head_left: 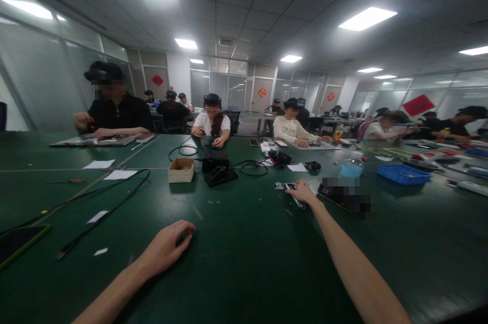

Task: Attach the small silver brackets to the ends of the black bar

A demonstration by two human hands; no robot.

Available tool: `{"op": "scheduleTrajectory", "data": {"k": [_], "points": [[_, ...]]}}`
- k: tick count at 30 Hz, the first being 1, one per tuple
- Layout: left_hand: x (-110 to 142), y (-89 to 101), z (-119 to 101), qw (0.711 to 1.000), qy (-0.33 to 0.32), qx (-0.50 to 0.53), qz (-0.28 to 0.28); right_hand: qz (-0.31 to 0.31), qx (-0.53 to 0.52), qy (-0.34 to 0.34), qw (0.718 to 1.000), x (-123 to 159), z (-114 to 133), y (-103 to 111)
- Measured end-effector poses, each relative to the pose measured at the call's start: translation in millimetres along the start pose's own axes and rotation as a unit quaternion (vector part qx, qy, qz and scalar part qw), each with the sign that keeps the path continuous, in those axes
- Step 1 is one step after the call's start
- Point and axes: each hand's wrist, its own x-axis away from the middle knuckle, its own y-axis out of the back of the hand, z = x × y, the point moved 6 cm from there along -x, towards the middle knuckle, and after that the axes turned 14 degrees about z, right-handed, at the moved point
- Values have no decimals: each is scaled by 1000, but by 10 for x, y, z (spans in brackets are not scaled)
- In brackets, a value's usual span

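Observation:
My right hand (303, 193) is stretched far out over the green table (244, 243), its fingers curled around a small flat white-and-dark part (286, 186) lying there. A dark flat device (345, 197) lies just right of that hand. My left hand (168, 247) rests on the table nearer to me, fingers loosely curled downward over a small dark object I cannot make out; a ring shows on one finger.
A small cardboard box (181, 169), a black power adapter with cables (217, 166), a blue tray (403, 173) and a water bottle (351, 166) stand further out. A tablet (19, 243) and a black cable (102, 212) lie at left. Several people sit working at the far side.

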Motion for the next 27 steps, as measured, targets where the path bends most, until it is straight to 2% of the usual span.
{"op": "scheduleTrajectory", "data": {"k": [12,17,22,27], "points": [[-30,28,-4,1000,4,-11,-4,-16,22,-8,1000,37,59,37],[-39,61,-66,1000,1,-23,2,-46,45,-25,998,226,67,45],[-42,71,-81,1000,0,-26,2,-73,66,-32,995,449,80,-75],[-24,65,-97,999,-4,-33,1,-78,66,-28,994,528,152,-154]]}}
